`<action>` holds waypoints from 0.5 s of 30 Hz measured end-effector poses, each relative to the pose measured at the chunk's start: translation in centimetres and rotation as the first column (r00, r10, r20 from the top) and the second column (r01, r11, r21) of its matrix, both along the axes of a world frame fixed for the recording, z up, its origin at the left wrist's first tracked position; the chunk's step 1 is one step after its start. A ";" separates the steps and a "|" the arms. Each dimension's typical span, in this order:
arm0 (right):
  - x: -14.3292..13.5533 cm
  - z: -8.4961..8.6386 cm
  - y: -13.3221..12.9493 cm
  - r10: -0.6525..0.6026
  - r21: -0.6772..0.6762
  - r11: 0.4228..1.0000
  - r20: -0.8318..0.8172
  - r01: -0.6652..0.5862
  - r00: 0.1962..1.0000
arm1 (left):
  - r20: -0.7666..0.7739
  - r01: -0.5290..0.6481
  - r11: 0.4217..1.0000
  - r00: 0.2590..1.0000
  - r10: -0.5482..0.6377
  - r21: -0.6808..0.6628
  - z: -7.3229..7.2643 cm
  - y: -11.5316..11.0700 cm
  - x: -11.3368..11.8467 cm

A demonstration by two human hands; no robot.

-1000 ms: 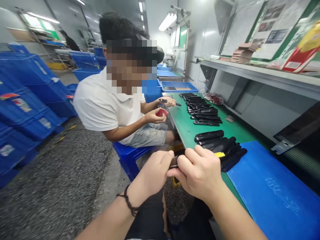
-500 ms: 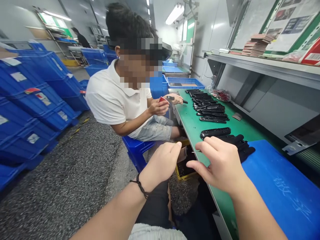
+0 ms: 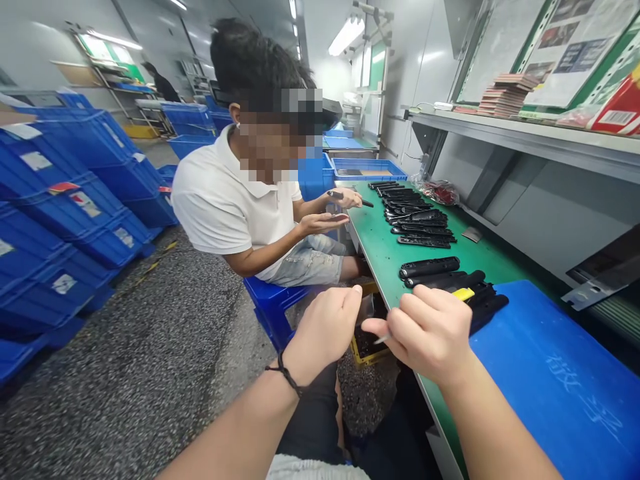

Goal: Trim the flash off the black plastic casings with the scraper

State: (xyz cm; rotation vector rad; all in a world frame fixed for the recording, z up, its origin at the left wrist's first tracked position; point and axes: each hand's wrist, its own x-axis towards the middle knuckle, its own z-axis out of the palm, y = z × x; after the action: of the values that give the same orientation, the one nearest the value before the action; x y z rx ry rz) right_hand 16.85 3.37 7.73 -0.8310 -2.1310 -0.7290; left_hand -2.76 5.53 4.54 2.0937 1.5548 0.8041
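Observation:
My right hand [image 3: 430, 333] is closed around a yellow-handled knife [image 3: 463, 294]. Its slim metal tip pokes out by the thumb, and most of the handle is hidden in the fist. My left hand [image 3: 330, 323], with a black cord bracelet at the wrist, is closed with the thumb on top; whatever it holds is hidden behind its back. The hands are apart, over the table's near edge. Just beyond my right hand lie several long black plastic parts [image 3: 430, 267], some reaching onto the blue mat [image 3: 540, 340].
A co-worker [image 3: 235, 193] sits on a blue stool [image 3: 273, 307], holding a black part. More black parts [image 3: 417, 217] lie in a row on the green table [image 3: 373, 230]. Below is a yellow-rimmed bin [image 3: 367, 360]. Blue crates [image 3: 100, 193] stand left; a shelf [image 3: 500, 123] overhangs right.
My right hand has curled from spread fingers into a fist, and the knife's yellow handle now shows. My left hand is nearly still. The co-worker's nearer hand has turned flatter.

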 end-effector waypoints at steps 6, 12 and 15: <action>3.9 3.1 -0.1 -0.410 -0.376 0.904 -0.626 0.205 0.663 | 0.080 -0.105 0.991 0.991 0.112 -0.086 0.7 0.3 0.3; 0.4 4.3 -1.9 -0.305 -0.730 0.682 -0.337 -0.043 0.891 | 0.165 -0.040 0.997 0.985 0.050 -0.061 -0.2 0.2 1.3; -0.8 3.2 -1.0 -0.320 -0.790 0.612 -0.283 -0.031 0.904 | 0.352 0.128 0.984 0.933 -0.078 -0.123 -1.3 0.5 1.4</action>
State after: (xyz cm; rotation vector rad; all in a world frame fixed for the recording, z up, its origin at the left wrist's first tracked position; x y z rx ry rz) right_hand 16.00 2.37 10.89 -1.4830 -1.9593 0.3834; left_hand -1.33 6.01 3.26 1.7980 1.2636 0.9337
